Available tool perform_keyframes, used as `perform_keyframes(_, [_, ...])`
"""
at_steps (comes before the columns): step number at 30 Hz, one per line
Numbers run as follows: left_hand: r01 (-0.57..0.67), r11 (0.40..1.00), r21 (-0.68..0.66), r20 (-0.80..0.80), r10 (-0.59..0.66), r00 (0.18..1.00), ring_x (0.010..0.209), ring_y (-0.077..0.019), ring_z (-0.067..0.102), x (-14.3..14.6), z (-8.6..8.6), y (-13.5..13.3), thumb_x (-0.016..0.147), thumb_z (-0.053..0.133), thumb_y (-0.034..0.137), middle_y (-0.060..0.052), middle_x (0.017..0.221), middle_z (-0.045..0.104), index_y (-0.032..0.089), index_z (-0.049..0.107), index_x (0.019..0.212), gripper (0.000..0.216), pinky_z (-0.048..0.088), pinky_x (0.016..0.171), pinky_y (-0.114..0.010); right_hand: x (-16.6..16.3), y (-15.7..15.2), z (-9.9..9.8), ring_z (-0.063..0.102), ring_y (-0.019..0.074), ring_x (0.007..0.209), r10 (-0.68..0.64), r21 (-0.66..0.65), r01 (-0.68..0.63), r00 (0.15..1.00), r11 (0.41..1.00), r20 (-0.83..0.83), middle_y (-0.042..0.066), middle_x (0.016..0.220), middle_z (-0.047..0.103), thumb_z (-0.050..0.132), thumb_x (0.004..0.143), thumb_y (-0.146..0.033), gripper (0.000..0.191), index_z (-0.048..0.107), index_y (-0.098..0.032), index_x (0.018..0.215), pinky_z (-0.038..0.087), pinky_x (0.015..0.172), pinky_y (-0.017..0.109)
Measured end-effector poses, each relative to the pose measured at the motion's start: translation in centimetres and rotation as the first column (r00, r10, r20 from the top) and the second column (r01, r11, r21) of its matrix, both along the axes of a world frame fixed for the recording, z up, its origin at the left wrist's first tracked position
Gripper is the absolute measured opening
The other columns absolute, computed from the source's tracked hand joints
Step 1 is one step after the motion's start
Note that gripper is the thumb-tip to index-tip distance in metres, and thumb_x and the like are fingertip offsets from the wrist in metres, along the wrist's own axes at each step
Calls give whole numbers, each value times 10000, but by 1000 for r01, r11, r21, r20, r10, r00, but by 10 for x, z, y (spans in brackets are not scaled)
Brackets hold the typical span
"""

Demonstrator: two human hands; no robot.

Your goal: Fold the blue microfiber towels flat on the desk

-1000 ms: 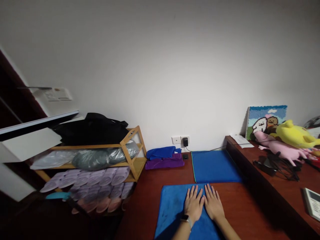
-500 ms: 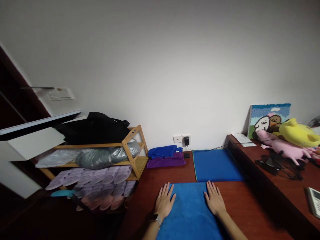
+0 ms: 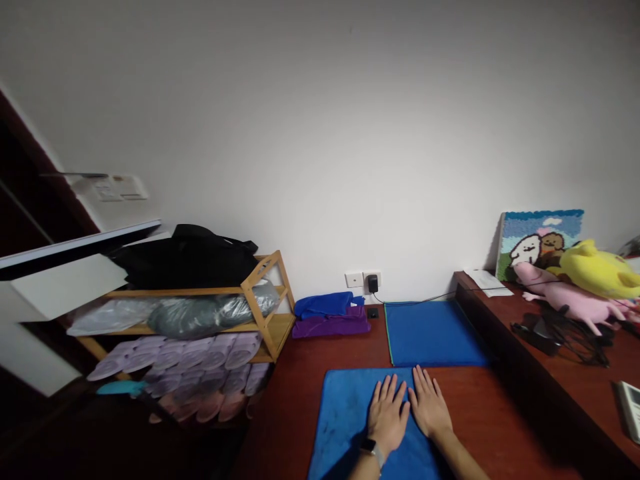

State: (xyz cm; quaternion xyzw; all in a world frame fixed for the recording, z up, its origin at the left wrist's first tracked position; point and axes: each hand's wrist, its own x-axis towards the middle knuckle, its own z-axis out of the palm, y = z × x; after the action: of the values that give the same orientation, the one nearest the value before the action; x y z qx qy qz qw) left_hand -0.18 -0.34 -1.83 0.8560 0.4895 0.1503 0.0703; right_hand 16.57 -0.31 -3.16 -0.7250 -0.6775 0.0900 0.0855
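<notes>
The left hand (image 3: 389, 417) lay palm down on the near cloth (image 3: 340, 413), fingers extended and slightly spread. The right hand (image 3: 430, 405) lay flat at the cloth's right side, fingers extended. The near cloth lay flat on the bench (image 3: 487, 407), beneath both hands. The display of the watch (image 3: 370, 445) was too small to read. Beyond lay the far cloth (image 3: 435, 333). The white tag (image 3: 354, 304) on the blue folded cloth (image 3: 325, 305) and the paper's (image 3: 487, 281) print were illegible.

Your nearer blue cloth (image 3: 341, 410) looked matt, napped | your desk (image 3: 287, 413) looked smooth wood | the wrapped bundle (image 3: 193, 318) showed glossy plastic
</notes>
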Motion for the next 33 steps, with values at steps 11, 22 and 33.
perform_keyframes(11, [-348, 932, 99, -122, 359, 925, 1506, -218, 333, -192, 0, -19, 1053, 298, 410, -37, 1638, 349, 254, 362, 1562, 536, 307, 1237, -467, -2, -2, 18, 113, 203, 1559, -26, -63, 24, 999, 998, -31, 23, 1683, 161, 174, 1003, -494, 701, 156, -125, 1599, 88, 1275, 420])
perform_keyframes(22, [29, 995, 92, 10, -30, 999, 1522, -222, 300, -39, 28, -90, 1063, 298, 442, 3, 1649, 343, 326, 367, 1556, 510, 310, 1246, -475, -5, -118, -2, 136, 216, 1555, 28, 14, -27, 998, 1000, -57, 4, 1667, 213, 167, 1013, -524, 675, 227, -188, 1595, 126, 1276, 455])
perform_keyframes(33, [78, 995, 65, -107, -71, 992, 1521, -254, 301, -95, 11, -148, 1059, 337, 475, 23, 1680, 241, 430, 120, 1592, 577, 335, 1224, -523, -8, -122, 9, 117, 210, 1558, 36, -15, -37, 998, 999, -55, -1, 1675, 164, 163, 1014, -542, 684, 186, -188, 1599, 90, 1280, 447])
